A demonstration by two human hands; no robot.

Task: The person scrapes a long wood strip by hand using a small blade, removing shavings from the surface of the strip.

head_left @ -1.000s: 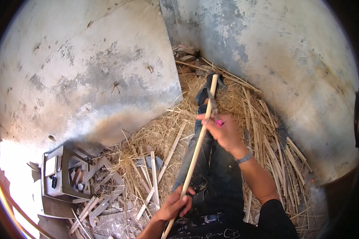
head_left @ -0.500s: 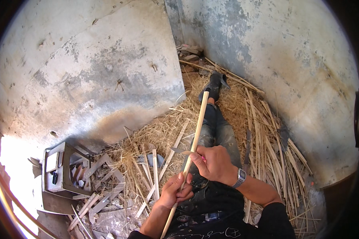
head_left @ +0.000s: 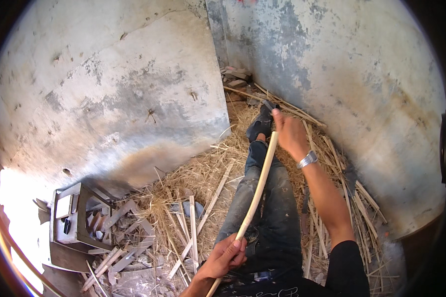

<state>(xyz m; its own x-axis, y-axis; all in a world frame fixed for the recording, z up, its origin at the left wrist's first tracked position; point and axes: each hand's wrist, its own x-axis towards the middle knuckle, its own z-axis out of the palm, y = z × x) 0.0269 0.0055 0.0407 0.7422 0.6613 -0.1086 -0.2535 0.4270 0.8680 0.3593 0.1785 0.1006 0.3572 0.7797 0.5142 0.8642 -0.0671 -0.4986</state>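
Reaching outward, the right hand (head_left: 290, 132) has swept from the middle of the strip (head_left: 260, 185), where it worked half a second ago, to just beyond the far tip, near the shoe (head_left: 259, 126). Its grip is curled, apparently around the knife (head_left: 269, 104), though the blade is only a small grey shape, hard to part from the dark shoe behind it. Then, the blade lay across the strip close to the left hand (head_left: 226, 257); now the tip stands apart from it, just beside the right hand. That reads as one outward stroke run off the end, leaving the left hand alone to carry the strip. The left grip is clenched on its lower part, a little nearer the body than before, while the near end runs on below the hand toward the lower edge of view. The strip slants over the legs (head_left: 272, 208), and its free length now bows where it looked almost straight, so it may be springing after the pass; that is a judgement. Around the legs, shavings (head_left: 178, 173) cover the floor, and loose strips (head_left: 366, 247) lie heaped on the right, much as they did.
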